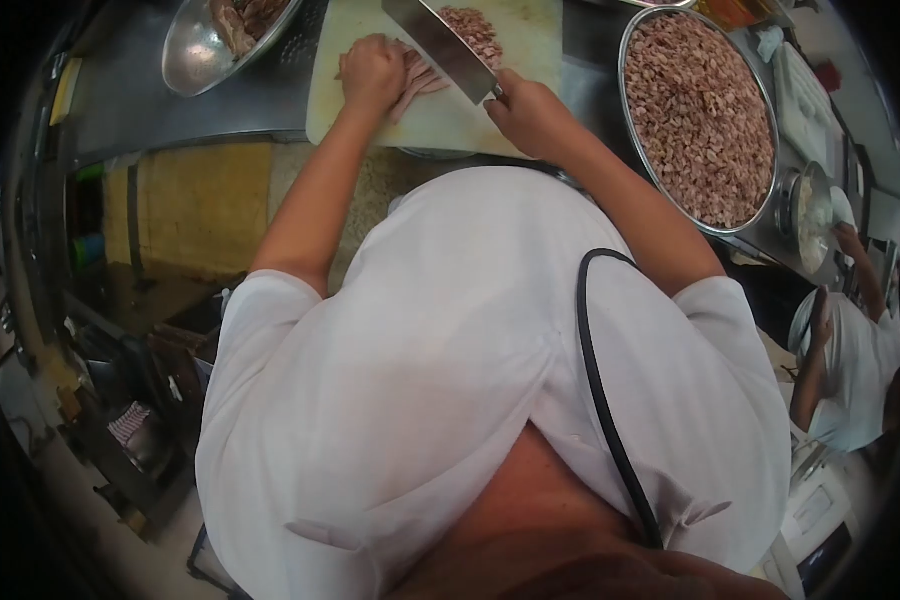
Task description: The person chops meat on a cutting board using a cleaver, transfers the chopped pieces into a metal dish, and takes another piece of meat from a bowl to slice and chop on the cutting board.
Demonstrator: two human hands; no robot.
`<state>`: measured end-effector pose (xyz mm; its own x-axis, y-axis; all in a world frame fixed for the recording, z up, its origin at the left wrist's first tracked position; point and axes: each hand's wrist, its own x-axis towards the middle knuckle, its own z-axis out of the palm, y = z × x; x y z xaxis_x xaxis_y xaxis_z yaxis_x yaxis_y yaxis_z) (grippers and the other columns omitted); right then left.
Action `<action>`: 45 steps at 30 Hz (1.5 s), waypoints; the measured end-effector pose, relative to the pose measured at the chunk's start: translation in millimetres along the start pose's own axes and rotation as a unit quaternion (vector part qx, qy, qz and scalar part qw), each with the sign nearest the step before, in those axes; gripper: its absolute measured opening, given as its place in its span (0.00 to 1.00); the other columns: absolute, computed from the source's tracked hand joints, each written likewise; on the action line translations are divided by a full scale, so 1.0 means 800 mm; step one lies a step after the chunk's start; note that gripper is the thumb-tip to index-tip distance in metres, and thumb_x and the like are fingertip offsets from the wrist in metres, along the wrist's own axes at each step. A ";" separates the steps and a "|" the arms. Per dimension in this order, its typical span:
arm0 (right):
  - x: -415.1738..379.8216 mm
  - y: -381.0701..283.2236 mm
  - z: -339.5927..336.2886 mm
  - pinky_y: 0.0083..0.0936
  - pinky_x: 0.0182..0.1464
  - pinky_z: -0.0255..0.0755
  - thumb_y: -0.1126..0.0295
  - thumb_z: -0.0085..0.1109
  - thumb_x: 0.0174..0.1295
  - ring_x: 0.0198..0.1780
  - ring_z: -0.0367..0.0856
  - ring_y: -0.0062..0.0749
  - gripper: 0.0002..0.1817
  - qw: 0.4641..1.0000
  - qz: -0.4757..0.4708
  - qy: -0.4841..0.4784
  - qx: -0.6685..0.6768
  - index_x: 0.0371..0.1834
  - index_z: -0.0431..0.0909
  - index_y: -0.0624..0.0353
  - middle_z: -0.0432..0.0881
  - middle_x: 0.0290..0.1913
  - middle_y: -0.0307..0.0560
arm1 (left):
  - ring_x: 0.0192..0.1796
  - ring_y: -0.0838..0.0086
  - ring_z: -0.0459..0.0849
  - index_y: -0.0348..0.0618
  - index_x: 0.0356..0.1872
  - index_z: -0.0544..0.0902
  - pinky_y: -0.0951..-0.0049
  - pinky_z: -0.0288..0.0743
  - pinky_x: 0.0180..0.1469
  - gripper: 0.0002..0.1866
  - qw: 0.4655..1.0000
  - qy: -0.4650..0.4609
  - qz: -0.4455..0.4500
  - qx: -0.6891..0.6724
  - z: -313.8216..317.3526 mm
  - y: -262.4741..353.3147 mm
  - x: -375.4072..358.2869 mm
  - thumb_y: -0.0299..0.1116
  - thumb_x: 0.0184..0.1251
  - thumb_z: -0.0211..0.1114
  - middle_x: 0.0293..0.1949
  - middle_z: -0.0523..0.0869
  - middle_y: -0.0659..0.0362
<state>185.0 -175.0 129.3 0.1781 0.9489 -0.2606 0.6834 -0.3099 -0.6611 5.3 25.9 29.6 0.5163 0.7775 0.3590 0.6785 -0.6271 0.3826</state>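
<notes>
Centrally, left hand (pixel 372 70) curled, knuckles pressing meat strips (pixel 420 82) flat on white cutting board (pixel 440 125) | right hand (pixel 530 112) fisted round cleaver (pixel 440 45) handle, blade over strips | diced meat pile (pixel 475 30) beyond blade | large round pan (pixel 700 115) of diced meat at right | steel bowl (pixel 195 50) of meat at left

Big round metal pan (pixel 760 215) on the right, full of chopped meat bits (pixel 700 110). Metal bowl (pixel 185 55) top left w/ larger meat chunks (pixel 245 18). Steel counter (pixel 130 100) under both. Co-worker in white shirt (pixel 855 365) far right, near a small pot (pixel 805 210). Black cable (pixel 600 400) runs over the white shirt front.
</notes>
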 end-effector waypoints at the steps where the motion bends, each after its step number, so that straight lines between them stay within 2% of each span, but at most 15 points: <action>1: -0.006 -0.008 -0.006 0.51 0.52 0.76 0.65 0.54 0.70 0.46 0.86 0.65 0.17 1.000 0.000 -0.002 -0.002 0.53 0.73 0.68 0.86 0.40 0.70 | 0.53 0.47 0.83 0.37 0.40 0.87 0.47 0.73 0.59 0.17 0.999 -0.015 -0.036 0.005 0.006 0.007 -0.001 0.41 0.70 0.58 0.47 0.87 0.45; 2: -0.013 -0.017 -0.014 0.51 0.51 0.77 0.66 0.54 0.70 0.45 0.86 0.65 0.16 1.000 0.005 -0.010 -0.016 0.52 0.73 0.68 0.86 0.40 0.70 | 0.50 0.47 0.83 0.38 0.34 0.86 0.45 0.72 0.57 0.18 0.997 -0.030 -0.071 0.011 0.012 0.012 -0.002 0.42 0.71 0.57 0.43 0.88 0.46; 3: -0.019 -0.024 -0.019 0.52 0.50 0.77 0.66 0.54 0.69 0.45 0.86 0.65 0.16 0.999 0.010 -0.017 -0.029 0.51 0.73 0.69 0.85 0.40 0.70 | 0.50 0.47 0.83 0.38 0.34 0.86 0.45 0.72 0.57 0.18 0.997 -0.032 -0.072 0.010 0.017 0.015 -0.005 0.42 0.71 0.57 0.43 0.88 0.46; 5: -0.026 -0.031 -0.022 0.52 0.50 0.77 0.66 0.54 0.69 0.45 0.86 0.65 0.15 0.999 0.018 -0.028 -0.029 0.50 0.74 0.68 0.85 0.39 0.70 | 0.54 0.49 0.82 0.39 0.35 0.87 0.44 0.70 0.59 0.18 0.995 0.089 -0.042 0.032 0.022 0.023 -0.015 0.43 0.72 0.56 0.46 0.88 0.48; 8: -0.023 -0.034 -0.019 0.52 0.50 0.77 0.67 0.54 0.69 0.44 0.86 0.64 0.14 0.997 0.031 -0.052 -0.044 0.49 0.74 0.68 0.85 0.39 0.70 | 0.57 0.49 0.81 0.41 0.36 0.88 0.43 0.70 0.58 0.18 0.996 0.037 -0.063 0.055 0.019 0.028 -0.014 0.44 0.72 0.56 0.50 0.88 0.50; 13: 0.000 -0.051 -0.024 0.52 0.50 0.77 0.68 0.54 0.68 0.45 0.86 0.64 0.14 0.993 0.026 -0.088 -0.078 0.50 0.74 0.68 0.86 0.40 0.70 | 0.53 0.50 0.82 0.43 0.35 0.88 0.43 0.70 0.58 0.17 0.995 0.051 -0.034 0.079 0.036 0.015 -0.015 0.44 0.71 0.58 0.47 0.89 0.53; 16: 0.043 -0.042 0.014 0.51 0.52 0.77 0.69 0.53 0.67 0.47 0.86 0.64 0.14 0.994 0.025 -0.082 -0.067 0.50 0.74 0.68 0.86 0.42 0.70 | 0.52 0.51 0.82 0.43 0.35 0.87 0.43 0.69 0.58 0.16 0.995 0.059 -0.030 0.070 0.038 0.013 -0.011 0.44 0.70 0.58 0.44 0.89 0.54; 18: 0.088 -0.031 0.048 0.50 0.54 0.77 0.70 0.52 0.67 0.50 0.86 0.64 0.14 0.996 -0.020 -0.006 -0.087 0.51 0.75 0.67 0.87 0.44 0.69 | 0.51 0.51 0.82 0.43 0.35 0.87 0.43 0.69 0.58 0.16 0.995 0.066 -0.022 0.067 0.037 0.013 -0.013 0.44 0.70 0.59 0.42 0.89 0.54; 21: 0.117 -0.035 0.056 0.50 0.55 0.77 0.72 0.50 0.66 0.52 0.86 0.63 0.14 0.997 -0.026 -0.008 -0.066 0.51 0.75 0.66 0.87 0.46 0.69 | 0.51 0.51 0.82 0.43 0.36 0.86 0.45 0.69 0.58 0.15 0.994 0.090 -0.012 0.056 0.035 0.012 -0.014 0.43 0.70 0.59 0.42 0.88 0.54; 23: 0.110 -0.022 0.052 0.50 0.55 0.77 0.71 0.51 0.67 0.51 0.86 0.64 0.13 0.998 -0.027 -0.002 -0.049 0.50 0.75 0.66 0.87 0.45 0.69 | 0.51 0.52 0.82 0.45 0.37 0.84 0.46 0.68 0.57 0.13 0.992 0.086 -0.074 0.053 0.037 0.014 -0.017 0.43 0.70 0.59 0.42 0.87 0.55; 28: 0.041 -0.025 0.005 0.51 0.52 0.77 0.66 0.54 0.68 0.46 0.85 0.65 0.15 0.998 0.004 0.009 -0.054 0.48 0.75 0.68 0.86 0.42 0.68 | 0.51 0.54 0.81 0.47 0.36 0.83 0.47 0.67 0.56 0.11 0.995 0.085 -0.029 0.051 0.036 0.009 -0.018 0.42 0.68 0.60 0.42 0.86 0.56; 33: -0.016 -0.053 -0.028 0.52 0.49 0.76 0.66 0.55 0.69 0.43 0.85 0.67 0.15 0.992 0.058 -0.083 -0.074 0.47 0.74 0.69 0.85 0.38 0.70 | 0.52 0.55 0.80 0.47 0.34 0.83 0.47 0.67 0.57 0.10 0.995 0.083 -0.029 0.038 0.031 0.012 -0.018 0.42 0.66 0.61 0.41 0.86 0.57; 37: 0.009 -0.054 -0.014 0.53 0.50 0.76 0.66 0.54 0.68 0.44 0.85 0.67 0.14 0.992 0.051 -0.096 -0.062 0.48 0.74 0.69 0.85 0.39 0.71 | 0.53 0.55 0.81 0.48 0.33 0.83 0.47 0.66 0.57 0.10 0.995 0.073 -0.025 0.057 0.032 0.012 -0.017 0.41 0.66 0.60 0.42 0.86 0.57; 41: 0.091 -0.032 0.052 0.52 0.54 0.77 0.66 0.54 0.68 0.49 0.86 0.65 0.15 0.997 -0.020 0.008 -0.080 0.51 0.75 0.66 0.86 0.43 0.68 | 0.52 0.53 0.81 0.47 0.34 0.83 0.45 0.66 0.57 0.10 0.996 0.066 -0.023 0.048 0.032 0.011 -0.016 0.41 0.67 0.60 0.42 0.87 0.55; 45: 0.108 -0.040 0.048 0.52 0.55 0.77 0.64 0.56 0.68 0.51 0.85 0.64 0.16 0.997 0.012 -0.018 -0.075 0.51 0.77 0.64 0.87 0.45 0.66 | 0.52 0.53 0.81 0.45 0.35 0.83 0.44 0.67 0.56 0.11 0.994 0.103 -0.037 0.025 0.043 0.008 -0.017 0.41 0.68 0.60 0.41 0.86 0.51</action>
<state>151.5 -85.8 101.1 0.1710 0.9379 -0.3020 0.7779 -0.3166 -0.5428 21.0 12.5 -2.3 0.3494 0.7918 0.5011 0.7387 -0.5617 0.3725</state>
